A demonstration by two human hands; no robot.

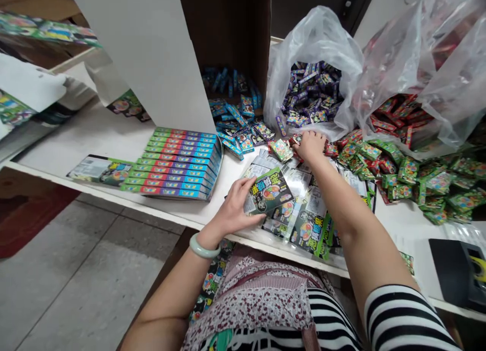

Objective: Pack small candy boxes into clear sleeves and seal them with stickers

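My left hand (236,209) grips a printed plastic pouch (270,191) above a heap of similar flat pouches (304,224) at the table's front edge. My right hand (310,144) reaches forward with its fingers curled down on small red and green candy boxes (281,149) in the middle of the table. What the right fingers grasp is hidden under the hand. A pale green bangle (203,249) circles my left wrist.
A fanned stack of long colourful boxes (176,161) lies left. Blue boxes (237,113) spill from a cardboard carton. Clear plastic bags hold purple boxes (311,93) and red boxes (398,113). Green boxes (429,181) cover the right. A black device (459,272) sits front right.
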